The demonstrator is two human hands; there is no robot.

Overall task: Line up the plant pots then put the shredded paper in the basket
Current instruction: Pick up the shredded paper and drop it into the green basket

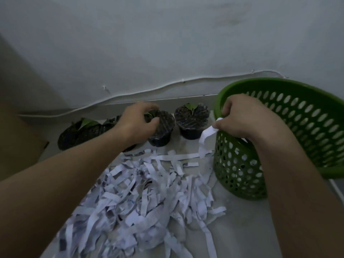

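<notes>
Left hand: reaches forward over the paper pile, its fingers curled around the rim of a black plant pot, gripping it from above and from the left side.
Right hand: rests on the near rim of the green basket, thumb and fingers pinched together on the top end of one white paper strip, which hangs down beside the basket's outer wall.
Held pot: stands upright, second from the right in the row, with a small green shoot showing under the fingers.
Right pot: upright, just beside the held pot and apart from it, between that pot and the basket; dark soil with a small green leaf at its centre.
Left pots: dark pots with a green leaf, partly hidden behind the left forearm; how many stand there cannot be told.
Row: the pots sit along the far edge of the surface, close to the wall.
Basket: perforated green plastic, tilted so its mouth faces the person, at the right of the scene; its inside is mostly hidden by the right arm.
Shredded paper: a wide loose heap of white strips with dark print, lying on the pale floor in front of the pots and left of the basket.
Cable: a white wire runs clipped along the wall above the pots.
Cardboard: a brown piece at the far left, beside the pots.
</notes>
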